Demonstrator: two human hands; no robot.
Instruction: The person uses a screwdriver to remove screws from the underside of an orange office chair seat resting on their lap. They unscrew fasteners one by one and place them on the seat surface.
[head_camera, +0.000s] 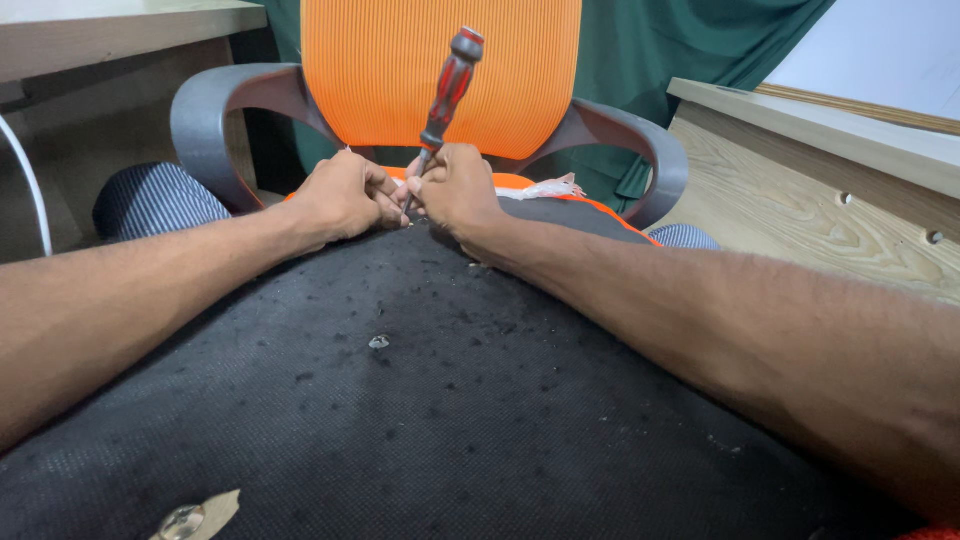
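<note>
1. We work at the far edge of the black, lint-flecked fabric seat cushion (470, 400), both hands meeting where it joins the orange ribbed mesh chair back (440, 70)
2. Our right hand (462, 190) is closed around the lower shaft of the red-and-black handled screwdriver (450, 88), its handle tilted up to the right and its tip buried between our fingers, so we cannot tell what it bites on
3. Our left hand (345, 195) is curled tight, pinching something small at the seam, too hidden to name
4. We judge the job to be midway: frayed white threads (545, 188) and orange cloth show at the edge
5. Grey plastic armrests (215, 115) flank the hands; a small pale scrap (379, 342) lies loose on the cushion; a wooden panel (820, 215) stands to the right
</note>
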